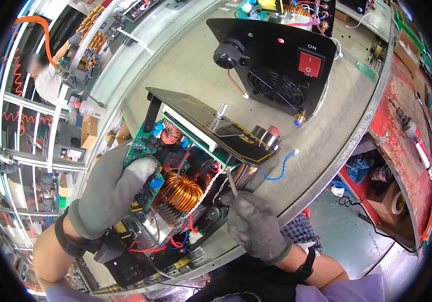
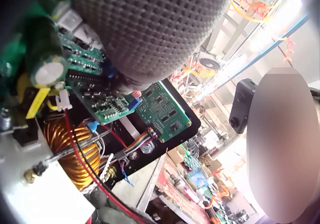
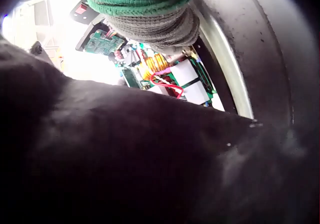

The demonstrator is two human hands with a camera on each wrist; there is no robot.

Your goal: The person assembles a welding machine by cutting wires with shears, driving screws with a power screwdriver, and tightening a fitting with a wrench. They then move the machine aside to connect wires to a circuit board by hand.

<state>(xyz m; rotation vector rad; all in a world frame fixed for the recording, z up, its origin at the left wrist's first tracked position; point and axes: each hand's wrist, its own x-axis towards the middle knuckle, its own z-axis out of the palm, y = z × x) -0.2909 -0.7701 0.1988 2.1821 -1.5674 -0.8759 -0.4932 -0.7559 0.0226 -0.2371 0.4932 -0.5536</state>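
Observation:
An opened electronic unit with a copper-wound coil (image 1: pixel 182 193) lies at the bench's near edge, its black front panel (image 1: pixel 201 118) standing tilted. My grey-gloved left hand (image 1: pixel 112 189) grips an upright green circuit board (image 1: pixel 150 194) at the unit's left side, thumb over its face. In the left wrist view that glove looms above the circuit board (image 2: pixel 107 106) and coil (image 2: pixel 75 156). My gloved right hand (image 1: pixel 256 226) is curled round a slim metal tool (image 1: pixel 232 182), whose far end meets the panel's back beside white twisted wires (image 1: pixel 211 183). The right wrist view is mostly dark cloth, hiding the fingers.
A second black housing (image 1: pixel 281 70) with a red switch and fan grille stands farther back on the bench. A blue twisted wire (image 1: pixel 282 166) lies right of the panel. On the red side table (image 1: pixel 397 108) lies a power screwdriver (image 1: pixel 417 143). Another person (image 1: pixel 47 80) is at far left.

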